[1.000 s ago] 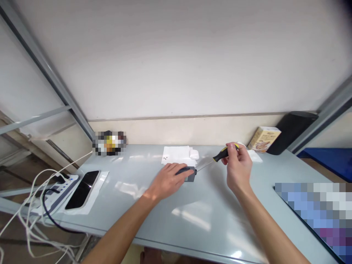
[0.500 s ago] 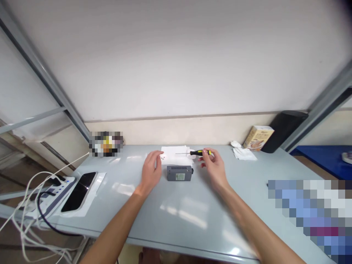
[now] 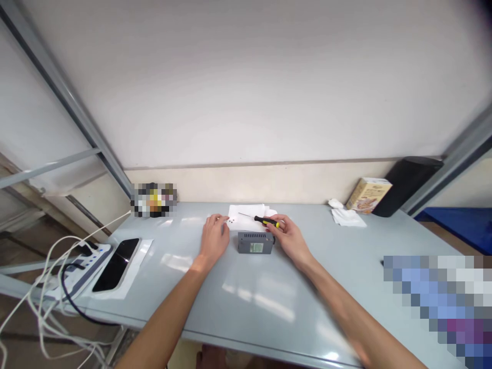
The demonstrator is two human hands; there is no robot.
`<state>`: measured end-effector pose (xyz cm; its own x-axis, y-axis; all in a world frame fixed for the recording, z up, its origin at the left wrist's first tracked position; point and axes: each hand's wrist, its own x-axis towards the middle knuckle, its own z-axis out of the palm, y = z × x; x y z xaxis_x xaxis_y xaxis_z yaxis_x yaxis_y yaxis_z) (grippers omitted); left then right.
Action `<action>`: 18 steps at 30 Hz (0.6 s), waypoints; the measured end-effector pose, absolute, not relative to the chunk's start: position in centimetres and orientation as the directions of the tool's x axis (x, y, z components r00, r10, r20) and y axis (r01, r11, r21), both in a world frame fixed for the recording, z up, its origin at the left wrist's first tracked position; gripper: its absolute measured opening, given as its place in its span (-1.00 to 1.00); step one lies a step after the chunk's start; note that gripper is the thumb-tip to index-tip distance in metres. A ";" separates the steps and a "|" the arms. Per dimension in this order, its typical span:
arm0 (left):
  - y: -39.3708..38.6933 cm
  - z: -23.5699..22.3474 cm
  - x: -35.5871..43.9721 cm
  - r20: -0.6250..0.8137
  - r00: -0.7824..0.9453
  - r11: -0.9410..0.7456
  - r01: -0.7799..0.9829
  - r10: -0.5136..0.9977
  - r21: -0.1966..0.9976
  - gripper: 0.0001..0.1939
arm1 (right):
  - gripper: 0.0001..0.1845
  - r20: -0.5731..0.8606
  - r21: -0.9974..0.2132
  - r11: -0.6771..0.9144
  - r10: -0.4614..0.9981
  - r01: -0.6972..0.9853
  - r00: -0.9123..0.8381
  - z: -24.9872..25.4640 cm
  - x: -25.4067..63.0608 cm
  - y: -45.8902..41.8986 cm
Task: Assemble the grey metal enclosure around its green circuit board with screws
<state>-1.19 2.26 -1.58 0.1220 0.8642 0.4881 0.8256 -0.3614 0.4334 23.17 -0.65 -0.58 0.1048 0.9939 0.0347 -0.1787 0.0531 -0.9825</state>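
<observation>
My right hand (image 3: 289, 238) is closed around the black and yellow handle of a screwdriver (image 3: 265, 221), whose thin shaft points left over a white paper (image 3: 248, 221). At the paper's left edge lie several tiny dark pieces (image 3: 231, 221), too small to make out, perhaps screws. My left hand (image 3: 214, 238) rests beside them, its fingers bent and thumb apart from the index finger, with nothing visible in it. Between my hands a dark grey box (image 3: 246, 246) with a slotted top and a pale label stands on the table, close to my right fingers.
On the left of the grey table (image 3: 230, 297) lie a phone (image 3: 117, 265) and a power strip (image 3: 82, 269) with tangled white cables. At the back right are crumpled tissues (image 3: 349, 217), a yellowish carton (image 3: 369, 196) and a black cylinder (image 3: 405, 185). Blurred items sit at both sides.
My right hand has brought the screwdriver left and slightly lower, its handle now tilted down to the right. My left index finger reaches nearer the tiny pieces. The view has shifted slightly.
</observation>
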 end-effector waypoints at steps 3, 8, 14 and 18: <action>2.2 -1.5 -1.1 0.491 0.130 -0.370 0.822 0.861 0.432 -0.69 | -0.42 0.036 -0.985 0.050 0.995 -0.164 0.090 -0.7 23.2 -0.7; 2.2 -1.6 -1.1 0.494 0.136 -0.376 0.823 0.859 0.427 -0.68 | -0.45 0.034 -0.984 0.043 0.998 -0.174 0.053 -0.6 23.0 -0.8; 2.2 -1.7 -1.1 0.497 0.130 -0.373 0.824 0.858 0.427 -0.68 | -0.45 0.033 -0.984 0.039 0.999 -0.173 0.037 -0.4 22.9 -0.9; 2.2 -1.6 -1.1 0.490 0.120 -0.362 0.823 0.863 0.437 -0.68 | -0.45 0.024 -0.984 0.029 0.999 -0.173 0.029 -0.2 22.9 -1.0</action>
